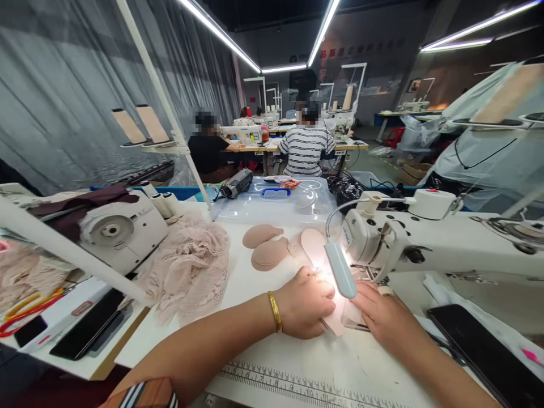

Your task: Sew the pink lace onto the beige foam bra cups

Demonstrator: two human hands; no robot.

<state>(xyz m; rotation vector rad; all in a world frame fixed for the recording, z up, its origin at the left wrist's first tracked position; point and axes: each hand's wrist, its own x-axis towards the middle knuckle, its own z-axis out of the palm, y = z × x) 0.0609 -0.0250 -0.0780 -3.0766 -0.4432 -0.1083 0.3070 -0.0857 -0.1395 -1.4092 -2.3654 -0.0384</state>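
My left hand (pixel 306 303), with a gold bracelet (pixel 274 311) at the wrist, is closed with curled fingers on a pale pink fabric piece (pixel 335 322). Its fingertips are partly lost in the lamp's glare. Flat beside the needle area lies my right hand (pixel 377 307), fingers stretched out over the fabric's right side. A grey gooseneck lamp (pixel 340 272) hangs between both hands and hides part of the work. The sewing machine (pixel 361 232) stands just behind my right hand. Beyond my left hand, a light bra cup (pixel 312 243) joins two darker beige cups (pixel 269 254).
A heap of beige lace (pixel 191 260) lies at left, near another machine (pixel 123 226). A clear plastic bin (pixel 297 201) stands behind the table. Along the front edge runs a ruler (pixel 297 385). A black phone (pixel 480 345) lies right. Two people sit ahead.
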